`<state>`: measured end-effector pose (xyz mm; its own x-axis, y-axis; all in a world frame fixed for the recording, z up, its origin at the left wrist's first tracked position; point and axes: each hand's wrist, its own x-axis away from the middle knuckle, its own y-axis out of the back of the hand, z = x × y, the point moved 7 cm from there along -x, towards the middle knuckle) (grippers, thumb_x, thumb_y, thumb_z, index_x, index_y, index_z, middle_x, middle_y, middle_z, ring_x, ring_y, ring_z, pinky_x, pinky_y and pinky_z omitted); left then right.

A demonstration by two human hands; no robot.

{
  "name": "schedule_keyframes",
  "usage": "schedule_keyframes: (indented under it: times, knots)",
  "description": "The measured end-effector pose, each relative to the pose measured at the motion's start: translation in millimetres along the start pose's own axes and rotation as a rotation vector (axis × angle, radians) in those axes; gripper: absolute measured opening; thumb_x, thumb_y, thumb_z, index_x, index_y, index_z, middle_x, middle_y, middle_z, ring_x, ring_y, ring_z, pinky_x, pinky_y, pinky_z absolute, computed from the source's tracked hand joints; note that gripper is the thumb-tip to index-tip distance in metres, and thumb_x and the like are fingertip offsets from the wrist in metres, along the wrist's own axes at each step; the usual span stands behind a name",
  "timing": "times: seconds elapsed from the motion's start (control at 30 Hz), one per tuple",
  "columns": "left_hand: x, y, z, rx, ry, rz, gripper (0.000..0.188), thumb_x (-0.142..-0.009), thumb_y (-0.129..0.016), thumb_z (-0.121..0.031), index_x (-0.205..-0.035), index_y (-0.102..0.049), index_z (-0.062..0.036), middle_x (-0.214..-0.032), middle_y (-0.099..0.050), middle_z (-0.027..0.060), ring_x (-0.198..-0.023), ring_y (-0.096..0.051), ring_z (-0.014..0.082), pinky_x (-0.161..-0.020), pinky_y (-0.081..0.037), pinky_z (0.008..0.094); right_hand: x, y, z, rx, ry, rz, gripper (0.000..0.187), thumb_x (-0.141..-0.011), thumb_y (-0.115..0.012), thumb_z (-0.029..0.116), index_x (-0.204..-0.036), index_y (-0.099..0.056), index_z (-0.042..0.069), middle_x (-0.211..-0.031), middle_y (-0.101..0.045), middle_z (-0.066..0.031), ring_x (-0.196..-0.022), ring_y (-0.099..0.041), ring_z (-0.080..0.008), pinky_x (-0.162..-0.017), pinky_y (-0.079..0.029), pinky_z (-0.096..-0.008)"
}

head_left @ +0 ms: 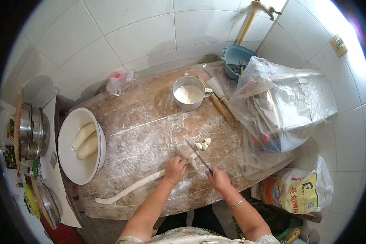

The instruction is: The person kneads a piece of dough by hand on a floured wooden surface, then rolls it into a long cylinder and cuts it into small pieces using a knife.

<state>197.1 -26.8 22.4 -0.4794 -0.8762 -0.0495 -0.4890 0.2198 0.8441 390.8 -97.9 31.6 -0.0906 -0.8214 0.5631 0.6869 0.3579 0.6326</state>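
Note:
A long rope of pale dough [131, 187] runs slantwise over the floured wooden board [150, 122], from the near left up toward the middle. My left hand [176, 169] is closed over the rope near its right end, fingers curled. In my right hand [218, 179] is the handle of a knife [201, 157]; its thin blade points up and left, across the end of the rope. Whether the blade has gone through the dough cannot be made out. Just beyond the blade lie a few small cut dough pieces [205, 144].
Two thick dough rolls [86, 143] lie in a white basin [63, 150] at left. A metal mug of flour [186, 106] stands at the back, beside a rolling pin [219, 109] and a brush [216, 87]. Right are a plastic-covered foil box [299, 95] and a flour bag [295, 191].

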Motion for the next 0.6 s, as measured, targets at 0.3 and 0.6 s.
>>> schedule_keyframes:
  times: [0.3,0.6]
  knots:
    - [12,-1,4,-0.046,0.054,-0.078,0.035,-0.073,-0.075,-0.018,-0.106,-0.063,-0.0124,-0.100,-0.056,0.0069,-0.096,-0.055,0.0288,-0.082,-0.046,0.0424,-8,-30,0,0.077,-0.015,-0.125,0.028,-0.088,-0.062,0.026,-0.091,-0.056,-0.001,-0.079,-0.064,-0.0262,-0.074,-0.062,-0.0459,-0.068,-0.049,-0.0541]
    - [5,14,36,0.063,0.213,-0.148,0.025,-0.076,-0.073,-0.024,-0.093,-0.069,-0.0072,-0.092,-0.059,0.0092,-0.090,-0.057,0.0311,-0.079,-0.048,0.0427,-10,-14,15,-0.048,0.052,-0.132,0.028,-0.087,-0.064,0.026,-0.087,-0.057,-0.001,-0.075,-0.062,-0.0260,-0.076,-0.061,-0.0469,-0.067,-0.047,-0.0531]
